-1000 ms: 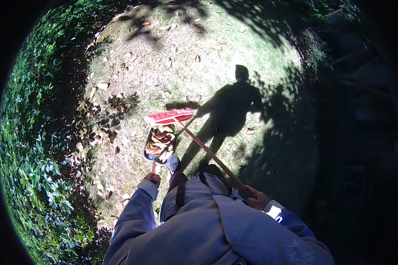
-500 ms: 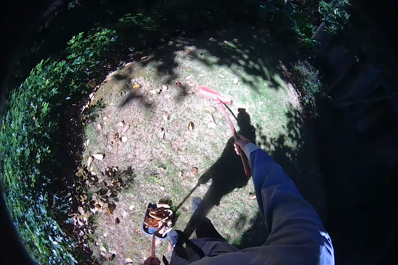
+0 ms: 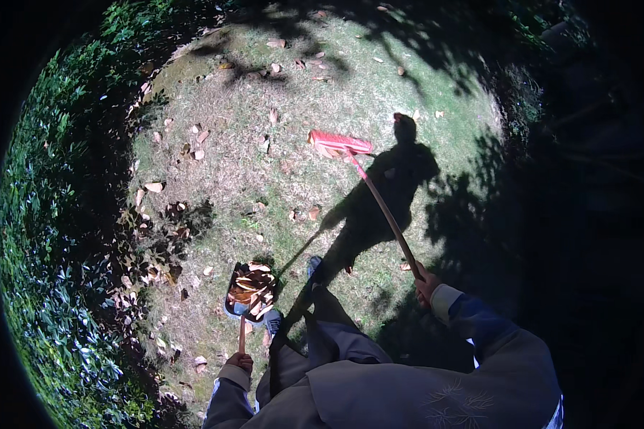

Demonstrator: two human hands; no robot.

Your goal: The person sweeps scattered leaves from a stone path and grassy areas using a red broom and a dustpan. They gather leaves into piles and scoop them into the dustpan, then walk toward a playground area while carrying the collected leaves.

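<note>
My right hand (image 3: 427, 286) is closed round the long handle of a broom (image 3: 385, 207). Its red head rests on the grass out in front of me, with a few leaves by its left end and near edge. At the lower left my left hand (image 3: 242, 362) grips the handle of a dustpan (image 3: 229, 304), which sits low beside my shoe. Brown dry leaves (image 3: 252, 284) are heaped in the pan. A bluish patch shows where the handle joins it.
Loose dry leaves (image 3: 154, 187) lie scattered over the sunlit grass (image 3: 222, 157). A dense green hedge (image 3: 50, 236) borders the left side, with more leaves along its foot. My shadow (image 3: 386, 182) falls across the lawn ahead. Deep shade covers the right.
The broom has been drawn back toward me, and my right hand has come nearer and lower. My left hand and the dustpan now show higher in the picture.
</note>
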